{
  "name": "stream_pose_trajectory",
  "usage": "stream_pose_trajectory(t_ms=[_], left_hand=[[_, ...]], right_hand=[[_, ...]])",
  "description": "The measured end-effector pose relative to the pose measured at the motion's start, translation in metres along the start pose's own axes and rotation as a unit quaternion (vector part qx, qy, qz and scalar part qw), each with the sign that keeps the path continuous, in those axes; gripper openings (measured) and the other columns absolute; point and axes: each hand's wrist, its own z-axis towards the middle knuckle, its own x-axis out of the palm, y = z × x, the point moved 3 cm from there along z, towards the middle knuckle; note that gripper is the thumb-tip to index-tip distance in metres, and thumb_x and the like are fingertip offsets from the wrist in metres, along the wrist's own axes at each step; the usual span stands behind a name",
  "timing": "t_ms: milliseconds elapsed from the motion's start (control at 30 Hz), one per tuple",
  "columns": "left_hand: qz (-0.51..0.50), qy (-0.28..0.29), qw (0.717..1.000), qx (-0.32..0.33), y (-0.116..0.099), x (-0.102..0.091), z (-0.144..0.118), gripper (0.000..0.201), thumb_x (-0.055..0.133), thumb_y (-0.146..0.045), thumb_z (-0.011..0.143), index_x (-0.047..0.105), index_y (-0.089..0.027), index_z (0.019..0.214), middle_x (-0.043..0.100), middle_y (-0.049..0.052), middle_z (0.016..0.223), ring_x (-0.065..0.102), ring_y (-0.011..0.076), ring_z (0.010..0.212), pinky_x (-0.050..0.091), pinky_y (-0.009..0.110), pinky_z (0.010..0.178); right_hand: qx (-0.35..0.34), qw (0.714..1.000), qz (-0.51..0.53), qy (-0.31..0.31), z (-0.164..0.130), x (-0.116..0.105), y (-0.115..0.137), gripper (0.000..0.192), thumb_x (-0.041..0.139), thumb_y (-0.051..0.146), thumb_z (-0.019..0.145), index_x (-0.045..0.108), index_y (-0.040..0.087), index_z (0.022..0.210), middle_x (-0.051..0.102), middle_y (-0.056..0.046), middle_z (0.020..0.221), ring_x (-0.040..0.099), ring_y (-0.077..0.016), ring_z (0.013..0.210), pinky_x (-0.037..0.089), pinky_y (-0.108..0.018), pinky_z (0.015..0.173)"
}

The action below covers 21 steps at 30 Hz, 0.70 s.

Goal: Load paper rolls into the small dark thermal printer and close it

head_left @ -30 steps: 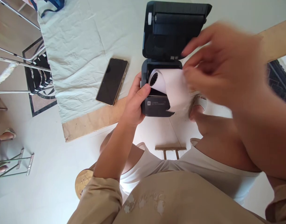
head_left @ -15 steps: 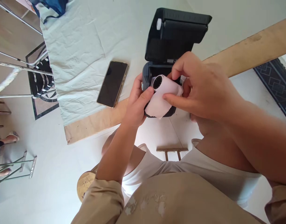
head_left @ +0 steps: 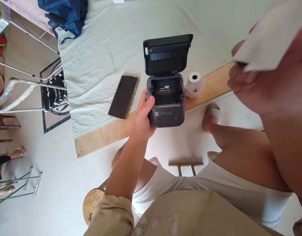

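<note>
**Printer open, paper strip up by the lens**

Your left hand (head_left: 143,119) grips the small black printer (head_left: 165,105) at its left side, centre of the frame, lid up and paper bay bare. Your right hand (head_left: 261,82), upper right, pinches a white paper strip (head_left: 266,39) close to the camera. The paper roll (head_left: 194,84) lies just right of the printer, near the table (head_left: 104,131) edge; a nudge could roll it off

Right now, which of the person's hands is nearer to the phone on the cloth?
Left. The left hand grips the printer just beside the phone. The right hand is raised far off on the other side, holding a piece of paper.
</note>
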Motion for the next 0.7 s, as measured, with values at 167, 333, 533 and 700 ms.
stream_pose_trajectory(t_ms=[167,333,533,700], left_hand=[[-0.001,0.003,1.000,-0.008,0.000,-0.001,-0.001,0.058,0.085,-0.073,0.089,0.076,-0.027,0.124,0.084,0.006,0.122,0.072,0.0403,0.147,0.070,0.048,0.109],[-0.008,0.009,1.000,-0.011,-0.001,-0.001,-0.001,0.056,0.088,-0.070,0.088,0.078,-0.028,0.123,0.084,0.005,0.125,0.071,0.0395,0.148,0.070,0.047,0.110],[-0.001,0.012,1.000,-0.012,-0.004,-0.001,-0.003,0.057,0.087,-0.072,0.089,0.078,-0.029,0.126,0.083,0.005,0.127,0.075,0.0386,0.143,0.073,0.047,0.105],[0.026,0.016,0.998,-0.049,-0.005,0.000,-0.006,0.064,0.080,-0.075,0.094,0.073,-0.032,0.141,0.082,0.006,0.129,0.080,0.0387,0.133,0.076,0.047,0.094]], right_hand=[[0.120,0.987,-0.044,-0.102,0.012,-0.023,-0.044,0.036,0.074,0.048,0.098,0.069,0.023,0.124,0.077,-0.012,0.121,0.077,-0.0236,0.098,0.059,-0.042,0.075],[0.067,0.941,-0.315,-0.100,0.011,-0.019,-0.036,0.042,0.094,0.020,0.083,0.067,0.020,0.115,0.077,-0.012,0.125,0.071,-0.0264,0.115,0.054,-0.050,0.101],[0.106,0.919,-0.379,-0.020,0.018,-0.007,-0.032,0.068,0.090,0.021,0.087,0.059,0.026,0.147,0.077,-0.011,0.121,0.073,-0.0257,0.110,0.056,-0.050,0.101],[-0.050,0.946,-0.319,-0.034,0.009,-0.016,-0.036,0.065,0.081,0.031,0.094,0.055,0.025,0.153,0.073,-0.013,0.143,0.071,-0.0306,0.137,0.057,-0.055,0.114]])
